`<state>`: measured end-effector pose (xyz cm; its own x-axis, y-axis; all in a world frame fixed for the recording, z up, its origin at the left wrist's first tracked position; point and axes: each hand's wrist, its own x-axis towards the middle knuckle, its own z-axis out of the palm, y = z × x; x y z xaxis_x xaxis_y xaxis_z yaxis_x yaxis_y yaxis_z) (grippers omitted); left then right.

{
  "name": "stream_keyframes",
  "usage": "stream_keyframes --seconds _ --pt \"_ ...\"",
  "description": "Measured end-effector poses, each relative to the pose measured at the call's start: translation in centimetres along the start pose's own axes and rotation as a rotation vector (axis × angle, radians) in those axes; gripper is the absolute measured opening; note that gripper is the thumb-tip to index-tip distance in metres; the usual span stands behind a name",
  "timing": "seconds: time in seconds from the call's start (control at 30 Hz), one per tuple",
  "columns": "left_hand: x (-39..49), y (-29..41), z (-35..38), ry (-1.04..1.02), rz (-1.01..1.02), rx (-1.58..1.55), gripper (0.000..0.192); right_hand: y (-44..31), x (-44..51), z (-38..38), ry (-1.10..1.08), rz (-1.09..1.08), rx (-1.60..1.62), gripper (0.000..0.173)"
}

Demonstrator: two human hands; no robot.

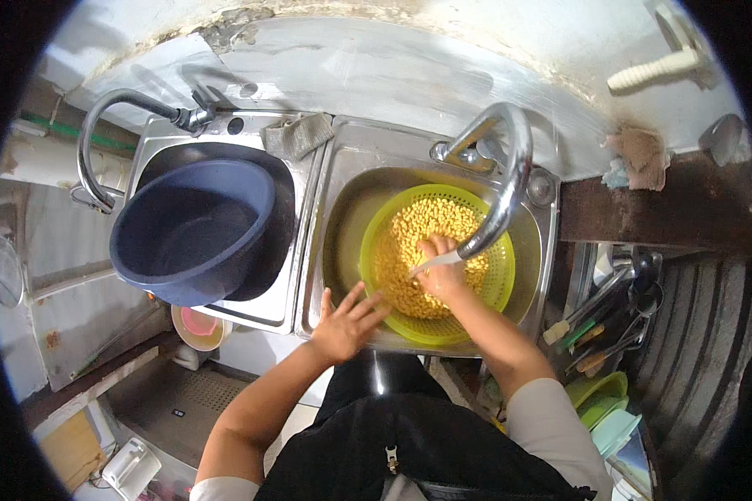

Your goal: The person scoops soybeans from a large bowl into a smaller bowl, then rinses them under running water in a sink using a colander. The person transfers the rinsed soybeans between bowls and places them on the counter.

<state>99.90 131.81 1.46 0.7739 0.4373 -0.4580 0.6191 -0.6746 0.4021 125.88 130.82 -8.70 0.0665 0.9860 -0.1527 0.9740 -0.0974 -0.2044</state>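
A yellow-green plastic colander [509,285] sits in the right steel sink basin [340,241], holding a heap of yellow beans [435,216] that look like soybeans. My right hand [442,269] reaches into the heap, its fingertips among the beans, so whether it grips any is hidden. Water from the chrome gooseneck faucet [514,169] runs onto this hand and the beans. At the colander's near left rim, my left hand [348,325] is spread with nothing in it; whether it touches the rim is unclear.
A dark blue plastic tub [191,282] stands tilted in the left basin, beneath a second faucet [91,144]. A grey cloth [297,134] lies on the divider. Right of the sink, utensils [626,307] stand above green bowls [601,397]. A handled tool [655,69] hangs on the wall.
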Motion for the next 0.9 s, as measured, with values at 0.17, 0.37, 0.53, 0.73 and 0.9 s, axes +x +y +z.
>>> stream_keyframes --seconds 0.17,0.37,0.53,0.73,0.9 --pt "0.8 0.2 3.7 0.246 0.101 -0.102 0.040 -4.2 5.8 1.3 0.107 0.378 0.462 0.054" --pt "0.7 -0.3 3.3 0.303 0.160 -0.148 0.031 -2.5 -0.7 -1.0 -0.211 -0.185 -0.009 0.045" --pt "0.7 -0.1 3.6 0.462 0.202 -0.151 0.026 0.3 3.7 0.8 0.286 -0.032 0.007 0.042" --pt "0.2 -0.2 3.1 0.414 0.199 -0.155 0.024 -6.9 2.6 2.8 -0.073 -0.177 0.244 0.039" --pt "0.3 -0.2 2.8 0.473 0.210 -0.134 0.025 -1.2 0.7 -2.2 -0.527 -0.200 -0.235 0.047"
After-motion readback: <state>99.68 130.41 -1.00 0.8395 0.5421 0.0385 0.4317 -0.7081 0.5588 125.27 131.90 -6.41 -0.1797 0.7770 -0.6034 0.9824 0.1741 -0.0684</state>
